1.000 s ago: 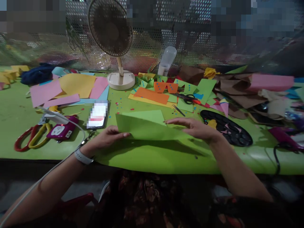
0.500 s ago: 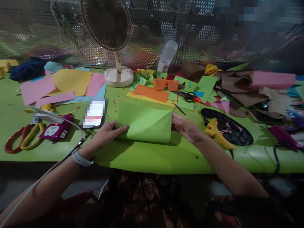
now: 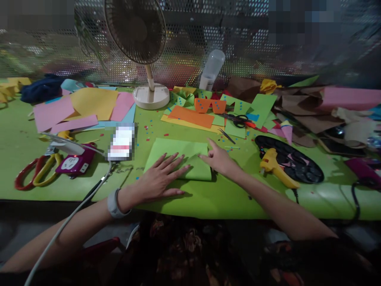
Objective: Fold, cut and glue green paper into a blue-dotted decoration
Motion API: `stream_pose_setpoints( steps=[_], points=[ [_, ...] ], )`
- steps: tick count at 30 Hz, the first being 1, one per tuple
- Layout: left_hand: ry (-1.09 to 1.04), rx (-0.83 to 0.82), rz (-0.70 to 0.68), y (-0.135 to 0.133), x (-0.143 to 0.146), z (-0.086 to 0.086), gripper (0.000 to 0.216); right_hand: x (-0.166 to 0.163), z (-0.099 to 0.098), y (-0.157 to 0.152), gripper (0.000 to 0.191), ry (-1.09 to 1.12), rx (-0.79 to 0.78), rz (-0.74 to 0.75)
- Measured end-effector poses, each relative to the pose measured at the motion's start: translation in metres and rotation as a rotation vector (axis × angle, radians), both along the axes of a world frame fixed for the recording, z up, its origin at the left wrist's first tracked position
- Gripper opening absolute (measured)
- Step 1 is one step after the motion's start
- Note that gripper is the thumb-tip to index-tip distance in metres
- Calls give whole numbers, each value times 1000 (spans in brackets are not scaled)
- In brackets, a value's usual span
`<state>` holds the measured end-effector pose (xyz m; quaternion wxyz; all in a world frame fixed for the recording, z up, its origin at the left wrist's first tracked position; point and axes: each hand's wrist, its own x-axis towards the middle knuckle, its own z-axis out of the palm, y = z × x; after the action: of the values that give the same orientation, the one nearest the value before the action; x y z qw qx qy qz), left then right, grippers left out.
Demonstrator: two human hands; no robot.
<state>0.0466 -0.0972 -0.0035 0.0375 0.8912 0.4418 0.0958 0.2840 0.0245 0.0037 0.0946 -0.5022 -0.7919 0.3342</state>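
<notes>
A folded sheet of light green paper [image 3: 175, 145] lies on the green table near its front edge. My left hand [image 3: 159, 178] is spread flat over the paper's lower left part, fingers apart, with a wristband on the wrist. At the paper's right edge is my right hand [image 3: 222, 159]. Its index finger and thumb are stretched out and apart, the thumb tip over the paper, while the other fingers curl in. Black-handled scissors [image 3: 238, 120], tweezers [image 3: 228, 136] and orange paper strips [image 3: 190, 119] lie just beyond.
To the left are a phone [image 3: 121, 141], a purple power socket [image 3: 76, 161], red-and-yellow-handled scissors [image 3: 26, 174] and a white cable [image 3: 71, 216]. A yellow glue gun [image 3: 276, 169] rests by a black tray [image 3: 309, 171] on the right. A fan [image 3: 151, 96] and a bottle [image 3: 212, 65] stand behind.
My left hand has let go of the paper's left edge and now lies flat on it. The raised upper layer has come down flat. My right hand has moved slightly left.
</notes>
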Motion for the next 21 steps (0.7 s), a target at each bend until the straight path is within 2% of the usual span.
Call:
stream_pose_setpoints(
  steps=[2, 5, 8, 10, 15, 21],
  points=[
    [36, -30, 39, 2, 2, -5, 77, -1, 0, -1, 73, -130, 140, -12],
    [111, -55, 86, 7, 3, -5, 79, 2, 1, -7, 51, -220, 449, 26],
    [153, -54, 64, 12, 6, -1, 80, 8, 0, -12, 50, -162, 594, 171],
    [165, -52, 47, 16, 9, -1, 80, 12, -3, -14, 57, -155, 562, 220],
    [154, -18, 75, 23, 20, -8, 80, 17, -12, -9, 74, -234, 365, 271],
    [126, -25, 114, 23, 28, -9, 82, 16, -19, -5, 77, -275, 343, 285]
  ],
)
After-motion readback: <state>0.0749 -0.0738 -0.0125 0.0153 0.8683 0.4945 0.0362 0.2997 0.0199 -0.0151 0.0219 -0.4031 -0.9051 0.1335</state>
